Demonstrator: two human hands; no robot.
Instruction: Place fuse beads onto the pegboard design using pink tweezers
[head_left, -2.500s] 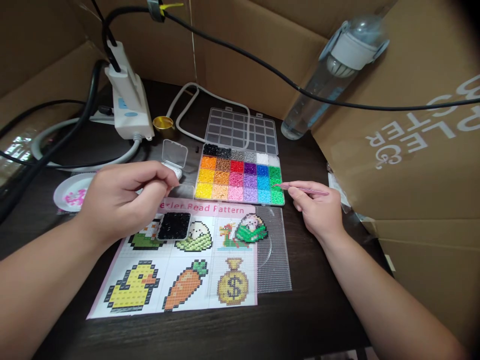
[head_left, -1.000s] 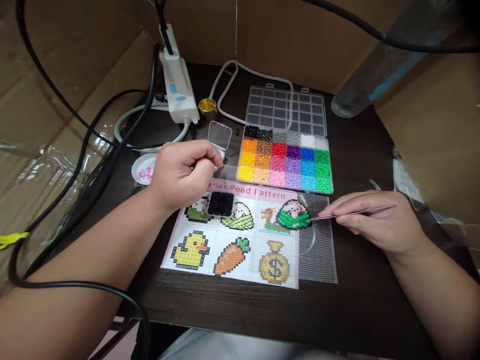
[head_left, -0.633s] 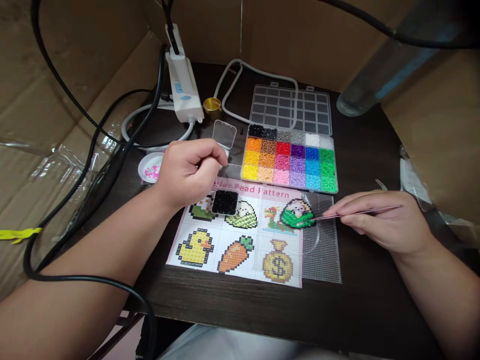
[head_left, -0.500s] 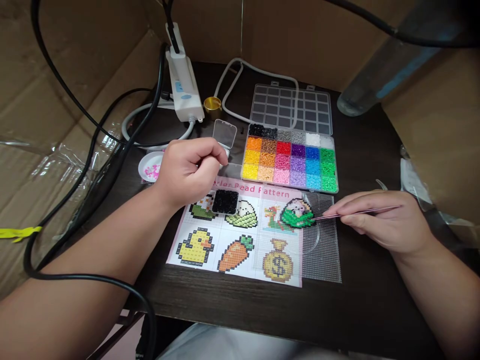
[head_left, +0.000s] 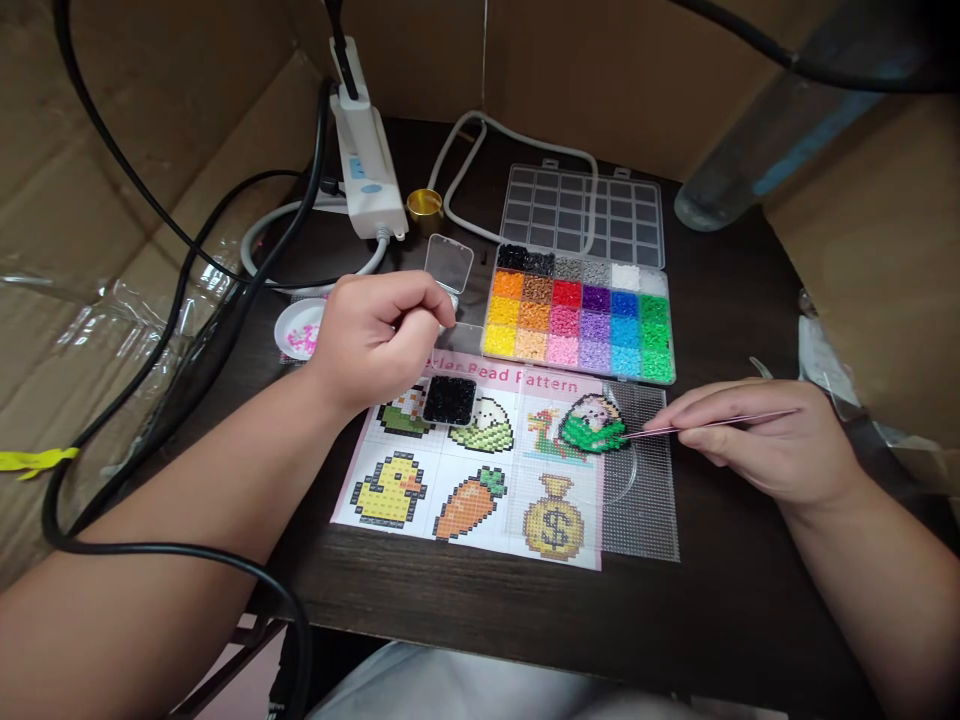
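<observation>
In my right hand (head_left: 772, 440) is a pair of thin tweezers (head_left: 720, 424), pinched between thumb and fingers. Their tips meet the lower right edge of a bead figure (head_left: 592, 425), green below with a white-pink top and black outline. That figure sits on a clear pegboard (head_left: 641, 500) overlapping the printed bead pattern sheet (head_left: 469, 455). My left hand (head_left: 379, 335) is curled closed over the sheet's upper left corner; whatever its fingers hold, if anything, is hidden. Just below it, an open small box of black beads (head_left: 450, 400) rests on the sheet.
Behind the sheet lies an open bead case (head_left: 581, 315) sorted by colour, its lid (head_left: 585, 215) folded back. A white dish of pink beads (head_left: 296, 332), a gold cup (head_left: 425, 210), a power strip (head_left: 367, 160) and black cables (head_left: 172, 550) surround the left side. Cardboard walls enclose the table.
The whole view shifts very slightly. Both hands, the tweezers and the bead figure keep their places.
</observation>
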